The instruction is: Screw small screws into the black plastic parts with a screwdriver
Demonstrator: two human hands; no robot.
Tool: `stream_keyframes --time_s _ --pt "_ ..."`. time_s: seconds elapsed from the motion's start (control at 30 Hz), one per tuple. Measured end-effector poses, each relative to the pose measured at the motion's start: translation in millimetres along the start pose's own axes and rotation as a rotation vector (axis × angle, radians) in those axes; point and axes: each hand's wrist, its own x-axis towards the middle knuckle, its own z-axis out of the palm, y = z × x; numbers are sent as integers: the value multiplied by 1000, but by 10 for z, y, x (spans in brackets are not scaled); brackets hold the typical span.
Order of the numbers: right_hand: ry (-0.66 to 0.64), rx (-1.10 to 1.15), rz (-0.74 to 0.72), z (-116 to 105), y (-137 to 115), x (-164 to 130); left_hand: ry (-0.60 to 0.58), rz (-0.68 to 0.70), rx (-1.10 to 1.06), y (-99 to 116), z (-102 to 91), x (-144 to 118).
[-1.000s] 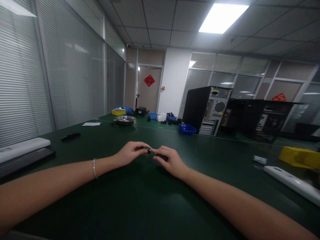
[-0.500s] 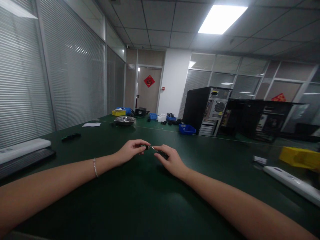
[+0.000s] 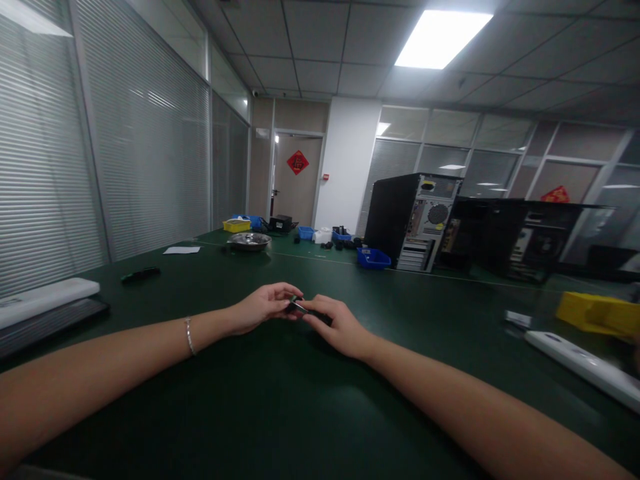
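Note:
Over the green tabletop, my left hand is closed, pinching a small black part between thumb and fingers. Much of that part is hidden by the fingertips, so its kind does not show. My right hand is wrapped around the dark handle of a small screwdriver. Its thin metal shaft points left, and the tip meets or nearly meets the black part. The two hands are close together, fingertips almost touching.
Beyond the hands stand a metal bowl, a blue bin and a black computer case. White paper and a dark tool lie left. A white box is at far left; a white strip and yellow bin are right.
The left fingers have turned and shifted slightly, with the black part now tilted more toward the right hand. The hands have drawn a little closer, and less of the screwdriver shaft shows.

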Motion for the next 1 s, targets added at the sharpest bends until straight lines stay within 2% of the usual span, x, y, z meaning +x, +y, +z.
stream_keyframes --time_s 0.23,0.53,0.8,1.0 --pt "10 -11 5 24 43 3 -21 -37 96 3 -10 -11" --pt "113 33 40 30 38 -18 152 77 108 15 -83 34" --pt "131 -29 45 50 70 -19 126 151 119 -36 -90 44" --pt "122 -80 58 55 88 -23 132 196 216 -1 -82 11"
